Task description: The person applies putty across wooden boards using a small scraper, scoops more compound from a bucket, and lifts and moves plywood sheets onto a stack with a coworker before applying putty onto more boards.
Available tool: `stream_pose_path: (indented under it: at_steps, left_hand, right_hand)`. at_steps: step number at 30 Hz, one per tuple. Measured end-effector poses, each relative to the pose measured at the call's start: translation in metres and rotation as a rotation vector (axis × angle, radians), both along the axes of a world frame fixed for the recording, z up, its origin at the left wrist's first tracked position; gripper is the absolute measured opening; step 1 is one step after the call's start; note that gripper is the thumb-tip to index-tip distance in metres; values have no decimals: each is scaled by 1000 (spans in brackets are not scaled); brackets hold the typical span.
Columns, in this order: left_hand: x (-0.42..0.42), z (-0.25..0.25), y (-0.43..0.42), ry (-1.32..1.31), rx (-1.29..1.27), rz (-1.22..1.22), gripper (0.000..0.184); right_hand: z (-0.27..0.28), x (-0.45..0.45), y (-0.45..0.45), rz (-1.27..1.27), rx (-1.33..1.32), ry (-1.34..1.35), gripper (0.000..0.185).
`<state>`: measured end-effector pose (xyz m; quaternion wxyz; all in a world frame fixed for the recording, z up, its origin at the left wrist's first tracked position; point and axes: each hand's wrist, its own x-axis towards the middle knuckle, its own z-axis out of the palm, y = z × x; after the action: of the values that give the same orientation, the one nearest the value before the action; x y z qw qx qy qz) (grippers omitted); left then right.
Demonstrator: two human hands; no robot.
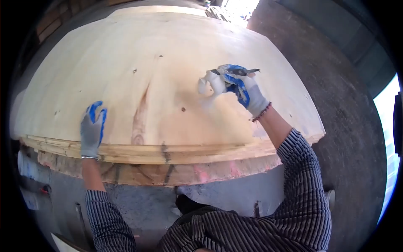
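Note:
A large pale plywood sheet [168,84] with knots and a brown streak lies on top of a stack of sheets. My left hand [93,126], in a grey glove with blue-coated fingertips, rests near the sheet's front edge at the left. Its thumb and fingers are apart, with nothing between them. Over the right half of the sheet, my right hand [243,88], gloved alike, is closed round a dark slender tool [243,72]; its exact kind is unclear. Thin whitish crumpled material [213,82] hangs beside the fingers, partly blurred. Whether the fingers grip it too, I cannot tell.
Below the top sheets, a rougher board layer [197,171] has pink and dark marks along its front edge. Dark floor [344,138] runs along the right side. White cylindrical objects [29,166] stand low at the left. Stacked pieces [217,14] lie beyond the far edge.

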<state>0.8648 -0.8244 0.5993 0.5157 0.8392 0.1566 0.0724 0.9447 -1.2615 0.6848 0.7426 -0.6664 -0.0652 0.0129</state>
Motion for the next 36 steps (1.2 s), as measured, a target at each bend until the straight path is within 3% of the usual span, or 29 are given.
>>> stream_pose_path:
  at_steps: [2, 3, 5, 6, 9, 11, 12, 14, 17, 20, 22, 23, 24, 25, 26, 29, 30, 31, 32, 34, 36]
  left_hand:
    - [0, -49, 65, -302, 628, 23, 29]
    - [-6, -54, 64, -286, 698, 86, 31]
    - [-12, -49, 50, -266, 719, 90, 31]
    - [-16, -45, 45, -257, 740, 92, 32]
    - [-20, -39, 42, -269, 735, 82, 33]
    - [-17, -40, 42, -297, 737, 58, 33]
    - [-13, -42, 40, -332, 745, 53, 32]
    - [-6, -41, 37, -379, 745, 31, 31]
    - [1, -33, 30, -401, 709, -16, 30]
    - [5, -37, 35, -391, 717, -26, 29]
    - [-2, -46, 51, -368, 712, 19, 29]
    - [5, -51, 57, -395, 763, -38, 29]
    - [12, -56, 64, -429, 744, -79, 29]
    - [21, -61, 71, -440, 509, -152, 29]
    - [31, -65, 76, -438, 276, -230, 28]
    - [41, -68, 104, -402, 134, -175, 28]
    - [44, -70, 106, -412, 124, -199, 28]
    - [47, -74, 108, -420, 368, -170, 29]
    - [45, -75, 111, -419, 619, -122, 30]
    - [43, -73, 109, -441, 679, -141, 30]
    - [40, -73, 117, -392, 619, -84, 29]
  right_hand:
    - [-23, 44, 22, 104, 180, 229, 20]
    - [-40, 72, 27, 109, 180, 239, 20]
    - [-77, 119, 38, -132, -165, 261, 16]
    - [-57, 112, 58, -185, -376, 198, 16]
    - [-56, 137, 69, -119, -584, 103, 13]
    - [-61, 145, 59, 31, -829, -162, 14]
    - [-49, 130, 57, 10, -834, -157, 14]
    - [-24, 88, 49, 326, -945, -18, 16]
    - [-2, 13, 40, 351, -978, 97, 24]
    - [4, -51, 39, 449, -1000, -46, 21]
    - [-12, -69, 33, 529, -1017, -305, 22]
    - [-9, -84, 28, 477, -1037, -288, 22]
    - [-4, -101, 22, 288, -868, -133, 25]
    - [2, -116, 14, 99, -687, 6, 28]
    - [11, -126, 3, -36, -572, -60, 28]
    - [32, -113, -47, -328, -159, -54, 26]
    - [35, -109, -65, -417, -11, -62, 26]
    - [29, -101, -88, -455, 175, -19, 28]
    - [18, -97, -103, -462, 176, -24, 28]
    - [-9, -89, -132, -490, 297, 138, 23]
    - [-49, -71, -171, -729, -341, 195, 19]
